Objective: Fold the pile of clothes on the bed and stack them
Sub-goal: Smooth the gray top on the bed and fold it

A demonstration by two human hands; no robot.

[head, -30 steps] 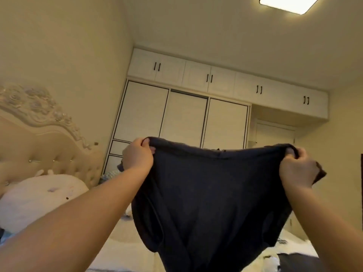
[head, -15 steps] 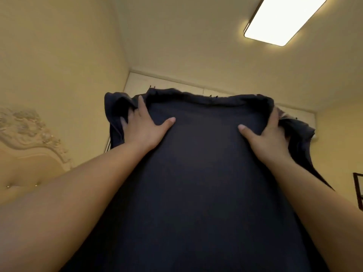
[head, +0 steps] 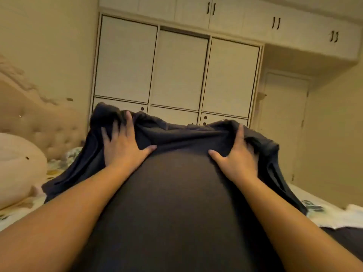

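a person's left hand (head: 122,148) and right hand (head: 236,159) lie spread on a dark navy garment (head: 172,203) stretched out ahead of them, thumbs pointing inward toward each other, fingers reaching up into the bunched upper edge of the cloth. whether the fingertips curl round that edge cannot be told; the palms lie flat on the fabric. half a second ago the same garment was lifted high against the ceiling, with the ceiling lamp in view; now it has come down in front of the white wardrobe (head: 176,69), its sides trailing toward the bed (head: 334,211). a second ago both hands pinched its top corners in closed fists; now the fingers are splayed. the garment's left flap drapes down near a pale pillow (head: 19,163) beside the tufted headboard (head: 45,124). on the right, a crumpled white cloth (head: 345,216) lies on the patterned bedsheet, with a dark garment's edge (head: 345,234) just below it.
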